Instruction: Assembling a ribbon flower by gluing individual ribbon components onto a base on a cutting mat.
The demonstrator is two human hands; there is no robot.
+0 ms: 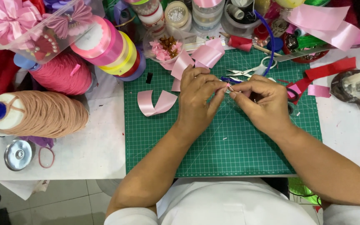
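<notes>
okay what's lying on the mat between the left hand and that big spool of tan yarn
In the head view, a curled strip of pink ribbon lies on the green cutting mat, between the left hand and the tan yarn spool; beyond it, bare white tabletop.

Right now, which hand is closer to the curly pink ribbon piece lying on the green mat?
Left. The left hand sits just right of the curled pink ribbon; the right hand lies farther right, beyond the left hand.

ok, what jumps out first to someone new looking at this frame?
The two hands, left hand and right hand, meet at the middle of the green cutting mat, pinching a tiny pink piece between the fingertips. To the left lie a curled pink ribbon strip and fat yarn cones; scissors sit just behind.
</notes>
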